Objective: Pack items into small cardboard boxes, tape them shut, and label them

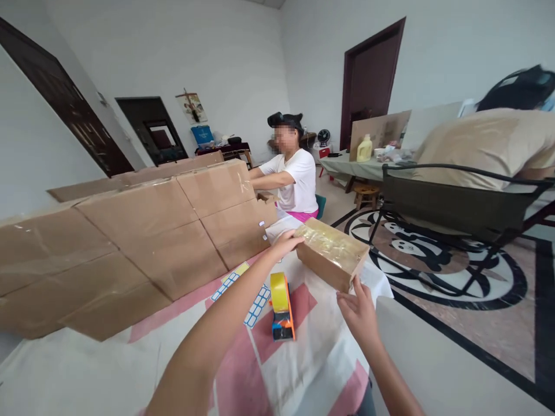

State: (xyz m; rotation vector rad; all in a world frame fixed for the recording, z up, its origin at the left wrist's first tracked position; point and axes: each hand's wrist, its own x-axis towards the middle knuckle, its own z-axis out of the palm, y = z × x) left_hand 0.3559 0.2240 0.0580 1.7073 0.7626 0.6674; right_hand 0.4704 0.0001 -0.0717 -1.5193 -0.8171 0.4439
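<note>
While holding box [330, 251] taped side up by table's [314, 358] right edge, grips left end with fingers of left hand [286, 244], pinches near-right corner with right hand [356, 303], probably for steadiness; has tape dispenser [281, 306] close by, likely for easy reach.

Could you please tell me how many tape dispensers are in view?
1: the orange tape dispenser lies on the pink-and-white tablecloth, nearer the wearer than the left hand and left of the taped box. Others may be hidden behind the stacked boxes.
</note>
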